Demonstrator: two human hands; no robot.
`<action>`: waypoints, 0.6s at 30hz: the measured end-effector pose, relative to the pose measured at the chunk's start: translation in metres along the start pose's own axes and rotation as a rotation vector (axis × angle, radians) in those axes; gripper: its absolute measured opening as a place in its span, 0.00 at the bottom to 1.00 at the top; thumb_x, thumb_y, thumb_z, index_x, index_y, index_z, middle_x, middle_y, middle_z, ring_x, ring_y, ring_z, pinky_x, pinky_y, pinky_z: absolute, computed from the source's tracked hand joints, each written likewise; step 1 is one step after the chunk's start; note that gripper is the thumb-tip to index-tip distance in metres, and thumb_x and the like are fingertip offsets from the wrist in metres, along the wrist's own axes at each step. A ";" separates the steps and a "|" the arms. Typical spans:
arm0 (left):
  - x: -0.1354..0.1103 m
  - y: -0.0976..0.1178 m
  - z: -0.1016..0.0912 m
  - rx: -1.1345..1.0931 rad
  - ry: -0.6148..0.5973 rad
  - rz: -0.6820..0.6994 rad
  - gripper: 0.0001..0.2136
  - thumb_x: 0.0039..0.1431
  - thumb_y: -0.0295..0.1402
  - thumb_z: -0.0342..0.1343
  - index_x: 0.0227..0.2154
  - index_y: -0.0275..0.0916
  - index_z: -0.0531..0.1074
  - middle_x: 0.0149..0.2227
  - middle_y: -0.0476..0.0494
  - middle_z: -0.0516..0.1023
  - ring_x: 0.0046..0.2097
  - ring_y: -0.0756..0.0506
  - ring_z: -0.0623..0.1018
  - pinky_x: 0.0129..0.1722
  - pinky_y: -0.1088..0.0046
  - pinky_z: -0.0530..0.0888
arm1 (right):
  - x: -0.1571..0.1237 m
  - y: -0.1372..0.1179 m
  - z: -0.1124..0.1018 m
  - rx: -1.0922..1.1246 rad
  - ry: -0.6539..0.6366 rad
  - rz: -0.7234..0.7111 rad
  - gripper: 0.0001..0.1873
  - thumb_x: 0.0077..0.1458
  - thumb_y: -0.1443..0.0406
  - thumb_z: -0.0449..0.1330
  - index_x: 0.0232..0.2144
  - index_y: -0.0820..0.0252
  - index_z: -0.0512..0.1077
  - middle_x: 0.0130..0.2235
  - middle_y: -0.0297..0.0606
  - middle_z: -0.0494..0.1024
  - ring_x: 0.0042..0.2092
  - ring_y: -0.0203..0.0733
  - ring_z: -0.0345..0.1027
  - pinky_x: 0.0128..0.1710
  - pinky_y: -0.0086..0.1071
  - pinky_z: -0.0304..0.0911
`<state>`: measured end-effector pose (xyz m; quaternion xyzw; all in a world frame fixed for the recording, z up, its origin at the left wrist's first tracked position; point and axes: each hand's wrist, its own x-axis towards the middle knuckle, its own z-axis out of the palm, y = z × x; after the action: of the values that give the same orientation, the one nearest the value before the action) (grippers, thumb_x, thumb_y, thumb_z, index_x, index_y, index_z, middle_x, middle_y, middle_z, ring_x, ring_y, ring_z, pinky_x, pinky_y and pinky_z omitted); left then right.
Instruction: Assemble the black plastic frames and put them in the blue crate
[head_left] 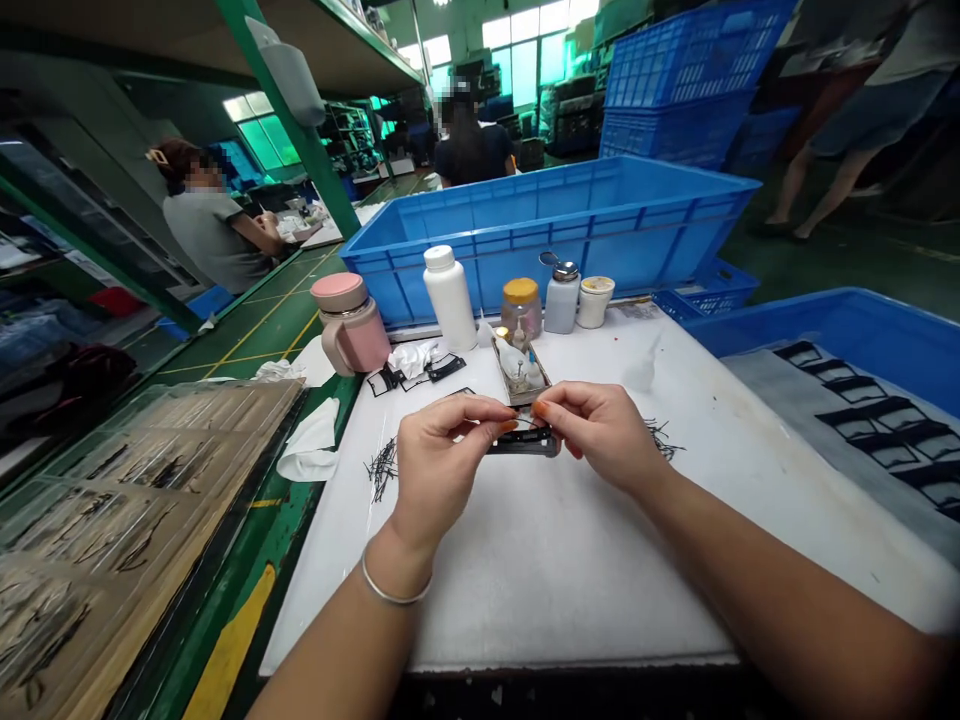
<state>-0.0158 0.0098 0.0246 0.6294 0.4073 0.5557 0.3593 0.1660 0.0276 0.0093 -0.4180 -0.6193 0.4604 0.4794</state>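
Observation:
Over the white work board [570, 590], my left hand [450, 445] and my right hand [596, 430] meet with thumbs and forefingers pinched. A thin black strip [531, 422] runs between the fingertips of both. Just beneath it is a black rectangular plastic frame [521, 441]; its ends are partly hidden by my fingers, so how it is supported is unclear. Loose short black strips [382, 470] lie left of my left hand. More black strips [661, 440] lie beyond my right wrist. A small tray [541, 379] with dropper bottles stands just behind my fingers.
At the back stand a pink mug [355, 325], a white bottle [451, 300], a pump bottle [562, 300] and jars, before a large blue bin [540, 215]. Black frames lie on a sheet [795, 420] at right. A divided tray [112, 520] is at left. Other people work farther off.

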 end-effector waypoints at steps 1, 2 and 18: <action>-0.002 -0.005 0.001 0.034 0.022 0.019 0.03 0.53 0.25 0.63 0.29 0.39 0.79 0.32 0.46 0.80 0.36 0.49 0.79 0.34 0.78 0.76 | 0.000 0.000 0.000 0.014 -0.012 0.020 0.13 0.57 0.60 0.60 0.27 0.65 0.74 0.20 0.32 0.72 0.18 0.28 0.59 0.16 0.22 0.52; -0.003 -0.009 0.002 0.065 0.031 0.042 0.03 0.53 0.25 0.63 0.29 0.40 0.79 0.33 0.47 0.80 0.36 0.49 0.79 0.34 0.78 0.76 | 0.000 0.000 0.000 0.031 -0.023 0.038 0.14 0.57 0.59 0.60 0.28 0.65 0.74 0.20 0.32 0.72 0.17 0.28 0.59 0.15 0.22 0.52; -0.013 -0.011 0.003 0.205 -0.056 0.117 0.04 0.55 0.25 0.63 0.30 0.42 0.79 0.32 0.50 0.81 0.35 0.49 0.79 0.36 0.73 0.76 | 0.000 0.006 0.003 0.113 -0.050 0.087 0.13 0.57 0.58 0.61 0.32 0.65 0.73 0.25 0.36 0.76 0.21 0.31 0.67 0.16 0.22 0.58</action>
<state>-0.0150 0.0024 0.0089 0.7008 0.4145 0.5133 0.2713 0.1636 0.0280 0.0033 -0.4052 -0.5851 0.5255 0.4662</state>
